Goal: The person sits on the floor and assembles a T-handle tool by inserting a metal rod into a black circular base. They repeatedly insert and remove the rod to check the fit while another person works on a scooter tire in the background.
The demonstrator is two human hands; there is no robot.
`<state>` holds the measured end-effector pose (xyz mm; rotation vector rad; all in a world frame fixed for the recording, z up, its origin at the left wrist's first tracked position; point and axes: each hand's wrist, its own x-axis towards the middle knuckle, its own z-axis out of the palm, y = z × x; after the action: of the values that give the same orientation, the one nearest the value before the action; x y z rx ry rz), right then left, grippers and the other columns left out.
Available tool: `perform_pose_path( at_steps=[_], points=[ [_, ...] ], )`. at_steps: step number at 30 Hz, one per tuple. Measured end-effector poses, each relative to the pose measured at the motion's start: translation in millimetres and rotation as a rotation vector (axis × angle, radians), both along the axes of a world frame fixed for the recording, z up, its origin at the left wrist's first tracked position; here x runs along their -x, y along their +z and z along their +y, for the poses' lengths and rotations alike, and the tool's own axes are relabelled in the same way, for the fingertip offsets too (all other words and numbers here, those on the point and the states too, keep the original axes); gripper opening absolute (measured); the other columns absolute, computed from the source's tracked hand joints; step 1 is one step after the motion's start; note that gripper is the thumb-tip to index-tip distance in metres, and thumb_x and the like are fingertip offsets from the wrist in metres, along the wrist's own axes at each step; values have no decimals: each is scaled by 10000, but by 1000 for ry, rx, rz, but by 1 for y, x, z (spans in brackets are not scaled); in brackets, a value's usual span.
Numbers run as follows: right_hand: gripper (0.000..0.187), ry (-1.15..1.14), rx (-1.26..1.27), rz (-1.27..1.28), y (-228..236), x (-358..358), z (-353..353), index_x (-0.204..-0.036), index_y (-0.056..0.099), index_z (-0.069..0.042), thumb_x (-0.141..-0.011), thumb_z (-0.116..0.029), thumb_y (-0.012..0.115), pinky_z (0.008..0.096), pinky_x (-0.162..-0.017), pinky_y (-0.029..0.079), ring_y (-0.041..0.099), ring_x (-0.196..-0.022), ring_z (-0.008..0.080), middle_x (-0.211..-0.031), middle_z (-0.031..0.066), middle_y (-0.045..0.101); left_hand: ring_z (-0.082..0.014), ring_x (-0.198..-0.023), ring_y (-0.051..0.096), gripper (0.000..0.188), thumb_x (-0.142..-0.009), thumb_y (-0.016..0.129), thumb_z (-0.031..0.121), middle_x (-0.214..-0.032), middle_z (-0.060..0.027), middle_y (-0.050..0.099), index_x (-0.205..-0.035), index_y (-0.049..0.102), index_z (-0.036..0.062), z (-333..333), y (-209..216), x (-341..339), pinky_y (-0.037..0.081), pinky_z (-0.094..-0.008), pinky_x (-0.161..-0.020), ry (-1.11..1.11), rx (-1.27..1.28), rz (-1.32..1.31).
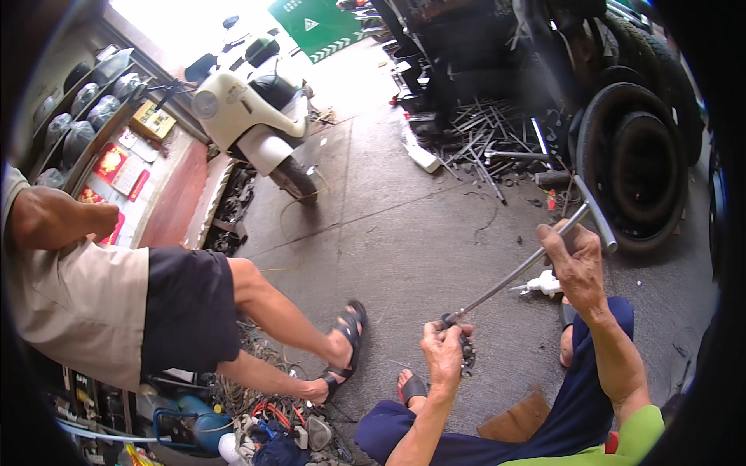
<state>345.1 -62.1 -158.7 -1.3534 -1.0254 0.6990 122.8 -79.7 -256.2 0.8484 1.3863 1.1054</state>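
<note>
My right hand (579,273) is closed round the upper shaft of a metal T-handle wrench (509,278), just below its crossbar. The wrench slants down to the left toward my left hand (442,356). There its lower end meets a small dark metal part (468,357), which my left fingers grip. Those fingers partly hide the part, so I cannot make out its kind. Below my right hand a white bottle with a thin nozzle (544,283) is on the floor.
Beyond my right hand stands a tyre on a wheel (590,167), beside a heap of metal rods and tools (489,140). Another person (78,299) stands at the left. Farther back is a cream scooter (249,116). Brown cardboard (514,417) lies between my feet.
</note>
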Motion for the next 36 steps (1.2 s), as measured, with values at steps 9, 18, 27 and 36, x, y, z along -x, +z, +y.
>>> perform_pose_path(
  at_steps=[9,18,27,36],
  points=[
    [422,26,36,-28,-8,-6,4,-638,589,-45,-875,-373,710,245,-434,327,423,-464,65,-518,-20,494,-175,-583,628,119,-855,512,-16,-763,-157,657,-970,483,-19,3,13,3,524,-268,-529,101,-135,29],
    [292,224,90,123,-10,-11,7,-849,596,-21,-920,-298,656,186,-407,402,502,-471,54,-593,1,523,-121,-671,607,81,-930,482,25,-783,-137,663,-972,429,-19,3,33,9,485,-240,-628,89,-222,205],
    [175,299,158,457,-10,-14,11,-977,554,24,-857,-103,553,246,-414,453,560,-491,115,-666,83,581,-100,-681,604,70,-944,506,29,-792,-92,661,-969,449,-1,-1,37,10,475,-238,-645,111,-315,354],
    [360,186,165,382,-16,-9,13,-777,660,-34,-933,-353,600,209,-383,416,517,-422,80,-556,35,571,-108,-668,622,88,-940,514,35,-779,-75,659,-1009,475,-2,-6,47,3,475,-252,-604,131,-409,477]
  ],
)
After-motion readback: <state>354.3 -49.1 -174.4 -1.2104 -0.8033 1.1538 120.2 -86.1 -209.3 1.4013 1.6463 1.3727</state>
